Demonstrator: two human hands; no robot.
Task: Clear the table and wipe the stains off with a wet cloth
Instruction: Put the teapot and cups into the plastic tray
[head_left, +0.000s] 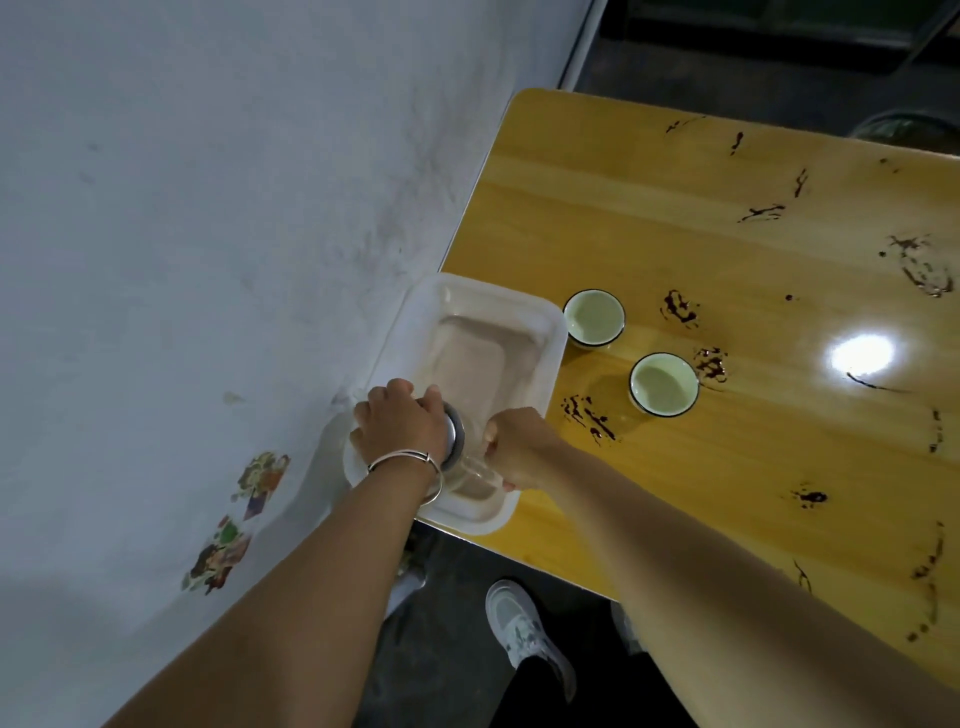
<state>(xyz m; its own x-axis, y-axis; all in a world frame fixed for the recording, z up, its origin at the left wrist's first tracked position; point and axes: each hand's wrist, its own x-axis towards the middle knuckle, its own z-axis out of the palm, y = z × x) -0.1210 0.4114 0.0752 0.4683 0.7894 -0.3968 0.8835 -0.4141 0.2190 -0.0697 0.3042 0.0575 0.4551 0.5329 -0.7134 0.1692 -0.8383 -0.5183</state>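
While my left hand curls down over the metal lid and my right hand wraps tight round the body of the glass jar, the jar lies tilted between them at the near end of the white tray, which seems to overhang the corner of the table. If the lid gives suddenly or the glass slides in my right palm, I judge the jar could drop on that unsupported end and tip the tray off the edge. Just beyond my right knuckles lie dark stains, then one cup and a second cup, which a jerked arm could knock.
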